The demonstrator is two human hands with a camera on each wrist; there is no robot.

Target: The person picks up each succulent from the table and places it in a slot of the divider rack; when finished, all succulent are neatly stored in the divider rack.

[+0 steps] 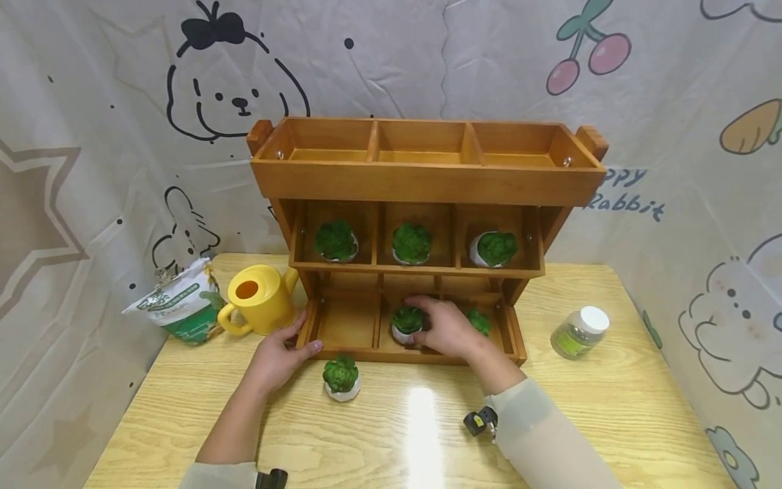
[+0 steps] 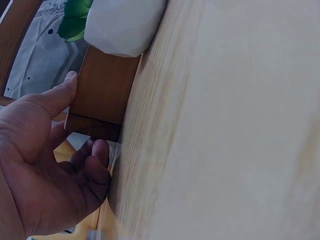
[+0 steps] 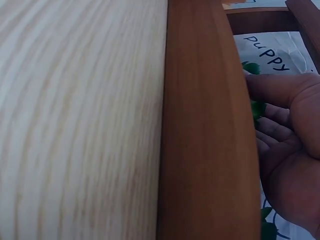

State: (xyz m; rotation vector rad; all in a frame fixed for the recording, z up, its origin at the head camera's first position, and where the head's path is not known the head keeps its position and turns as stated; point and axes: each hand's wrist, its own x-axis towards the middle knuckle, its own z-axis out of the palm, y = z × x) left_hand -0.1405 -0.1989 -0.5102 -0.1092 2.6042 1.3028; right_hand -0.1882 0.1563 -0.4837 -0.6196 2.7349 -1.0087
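A three-tier wooden planter shelf stands on the table. At its lower left corner my left hand holds the bottom tier, thumb on the front edge and fingers curled at the side, as the left wrist view shows. My right hand reaches into the bottom tier's middle compartment and grips a small potted succulent; in the right wrist view the tier's front board hides most of the pot. Another succulent sits in the right compartment, partly behind that hand. One more potted succulent stands on the table before the shelf.
The middle tier holds three potted succulents, among them a central one. To the left are a yellow watering can and a green-and-white bag. A clear jar with a white lid stands to the right. A patterned curtain hangs behind.
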